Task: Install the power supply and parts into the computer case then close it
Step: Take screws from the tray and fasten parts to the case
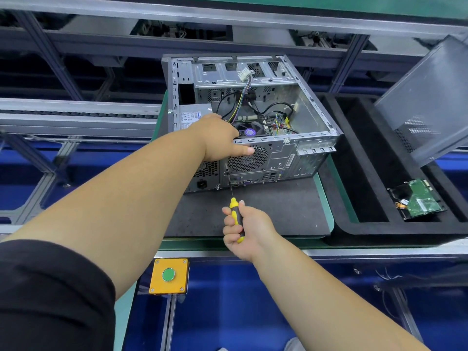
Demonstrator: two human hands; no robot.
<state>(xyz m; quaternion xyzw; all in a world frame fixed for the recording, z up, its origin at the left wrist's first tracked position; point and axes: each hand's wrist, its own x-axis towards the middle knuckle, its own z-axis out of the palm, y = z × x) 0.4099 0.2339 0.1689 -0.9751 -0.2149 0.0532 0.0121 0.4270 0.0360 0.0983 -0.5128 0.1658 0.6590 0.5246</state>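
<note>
Our right hand (249, 228) is wrapped tight around the yellow-and-black screwdriver (236, 219), whose tip sits at a screw spot on the rear panel of the computer case (253, 122), just left of the fan grille (249, 158). Our left hand (219, 138) grips the case's top rear edge, thumb stretched along the panel, bracing it on the dark mat (278, 211). We see the power supply (192, 116) already seated in the near-left corner, its label up. If we drive at a slant, we judge the tip could slip out and scar the panel. Loose cables (243, 97) stand above the board and could get pinched when the side panel (428, 102), leaning at right, goes back on. The hard drive (420, 201) lies in the foam tray (354, 231).
</note>
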